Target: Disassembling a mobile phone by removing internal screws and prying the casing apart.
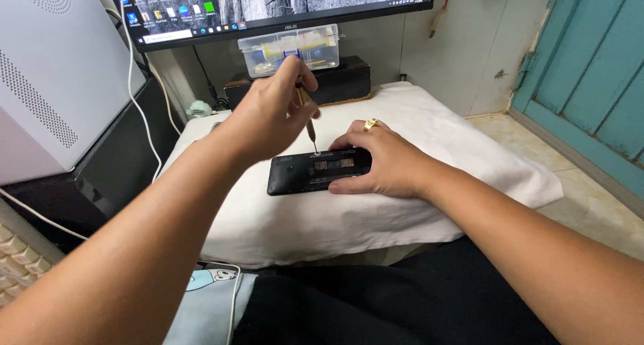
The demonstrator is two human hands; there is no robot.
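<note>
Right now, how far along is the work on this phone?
Done: the phone lies face-down with its back cover off, inner frame showing. In hand: the left hand sets a screwdriver tip on a top-edge screw; the right hand steadies it. Left: the frame remains in place.

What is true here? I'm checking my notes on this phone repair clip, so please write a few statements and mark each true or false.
1. The left hand holds a small screwdriver with its tip at the black phone. True.
2. The right hand is lifted clear of the phone. False: it rests on the phone's right end.
3. The phone lies on a white cloth. True.
4. The clear plastic box sits on the floor. False: it sits on a dark box under the monitor.
</note>
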